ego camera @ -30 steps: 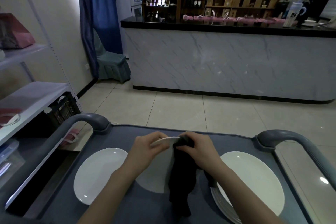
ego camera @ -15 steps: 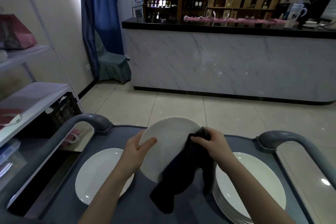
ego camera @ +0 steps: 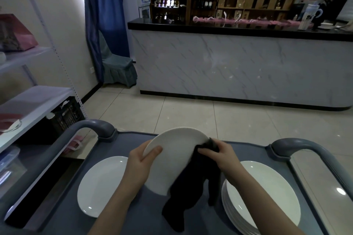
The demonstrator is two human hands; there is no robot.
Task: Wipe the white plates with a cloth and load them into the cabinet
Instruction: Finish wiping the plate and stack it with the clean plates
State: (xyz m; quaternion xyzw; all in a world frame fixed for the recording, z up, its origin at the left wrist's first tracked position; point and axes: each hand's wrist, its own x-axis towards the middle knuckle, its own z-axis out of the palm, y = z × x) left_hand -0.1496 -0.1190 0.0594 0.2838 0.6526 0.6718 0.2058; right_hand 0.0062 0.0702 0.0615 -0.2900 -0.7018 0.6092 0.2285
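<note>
My left hand grips the left rim of a white plate, thumb on its face, holding it tilted up above the grey cart. My right hand holds a black cloth bunched against the plate's right edge; the rest of the cloth hangs down over the cart. A single white plate lies on the cart at the left. A stack of white plates sits on the cart at the right.
The cart has grey handles at left and right. White shelving stands to the left with a black crate beneath. A marble-fronted counter crosses the room ahead, with tiled floor between.
The plate went from edge-on in both hands to tilted up with its face toward me. The cloth moved onto the plate's right side and has shifted toward its upper right edge.
</note>
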